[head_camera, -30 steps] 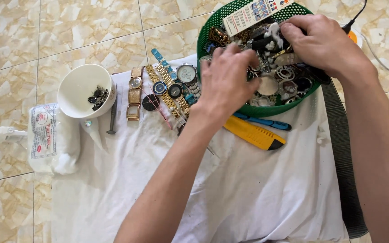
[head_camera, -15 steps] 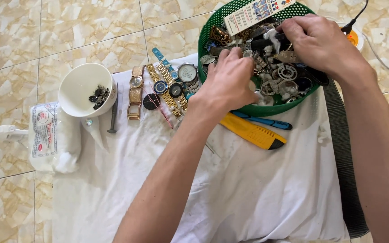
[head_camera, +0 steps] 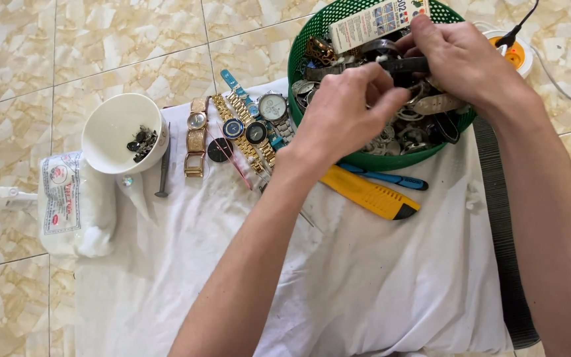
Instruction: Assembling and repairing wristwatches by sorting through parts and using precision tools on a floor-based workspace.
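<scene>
Up over the green basket (head_camera: 293, 73), both at once! Clamped in the right hand (head_camera: 460, 59): a dark strap (head_camera: 408, 64), pinched between thumb and fingers and held level just above the tangle of watch parts in the basket. Met at its near end by the left hand (head_camera: 345, 112), fingers curled in against it. Could not tell whether gripped there or only touched. Looked like a picking-out step, with the strap half worked free of the heap. Called for a steady right pinch and a clean lift next, judging by the loose bands and cases crowding beneath, any of which could snag and come along. Lined up near the basket on the white cloth (head_camera: 365, 277): a row of watches (head_camera: 246, 129), gold and blue. Parked further left, a white bowl (head_camera: 110, 122) of small dark bits. Tucked under the left wrist, a yellow utility knife (head_camera: 368, 193).
</scene>
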